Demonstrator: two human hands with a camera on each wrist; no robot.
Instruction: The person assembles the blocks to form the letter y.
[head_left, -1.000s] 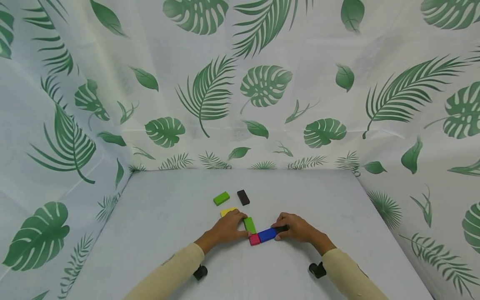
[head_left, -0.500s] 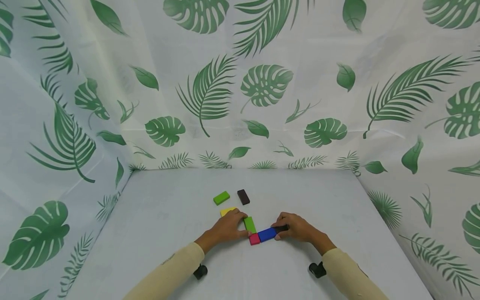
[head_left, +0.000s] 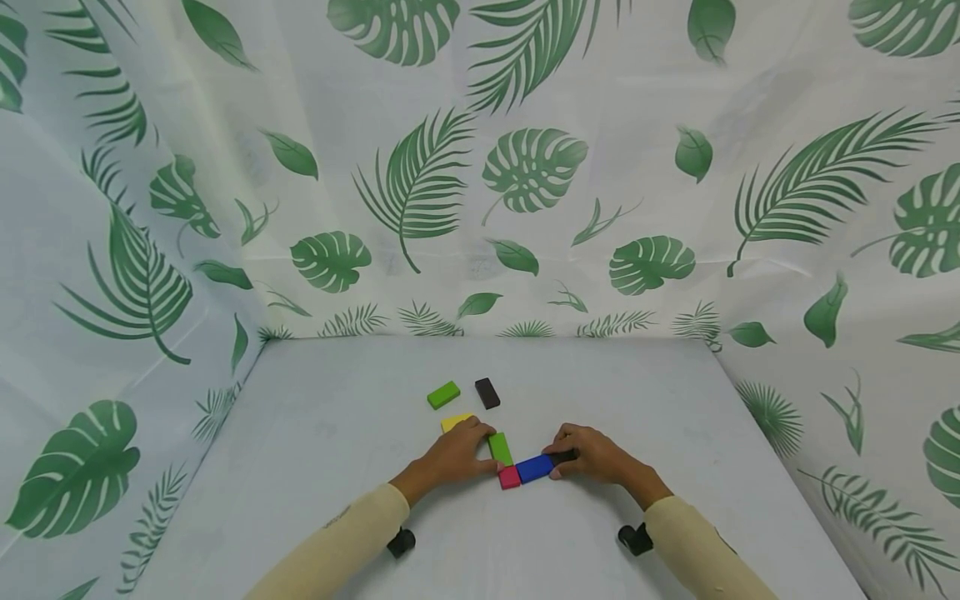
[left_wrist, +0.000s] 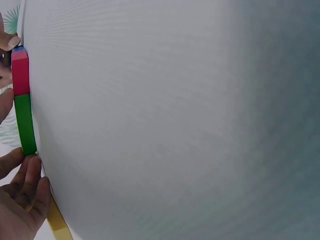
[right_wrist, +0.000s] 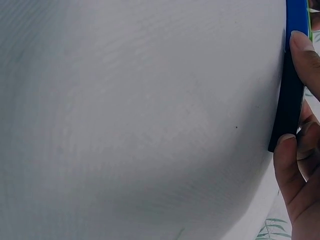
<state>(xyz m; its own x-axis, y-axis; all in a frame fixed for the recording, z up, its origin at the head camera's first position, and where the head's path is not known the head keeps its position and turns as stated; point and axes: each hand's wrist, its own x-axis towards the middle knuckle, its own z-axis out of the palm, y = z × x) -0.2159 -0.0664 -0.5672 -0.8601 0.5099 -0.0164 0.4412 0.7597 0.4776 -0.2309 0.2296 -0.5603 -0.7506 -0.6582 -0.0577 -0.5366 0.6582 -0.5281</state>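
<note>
My left hand (head_left: 453, 454) spans the green block (head_left: 500, 448), its fingers at the far end and its thumb by the joint with the red block (head_left: 509, 477). In the left wrist view, this green block (left_wrist: 26, 122) and the red block (left_wrist: 20, 72) meet end to end. A blue block (head_left: 535, 468) runs from the red one toward my right hand (head_left: 592, 454), which grips a black block (head_left: 566, 457) against the blue block's right end. The right wrist view has the thumb near the seam of the blue block (right_wrist: 297, 17) and black block (right_wrist: 288, 100), fingertips at the latter's other end.
Behind the left hand lies a yellow block (head_left: 454, 422), partly hidden by its fingers. Farther back on the white table (head_left: 360, 383) are a second green block (head_left: 443, 395) and another black block (head_left: 487, 393). Leaf-printed cloth (head_left: 555, 275) surrounds the table's back and sides.
</note>
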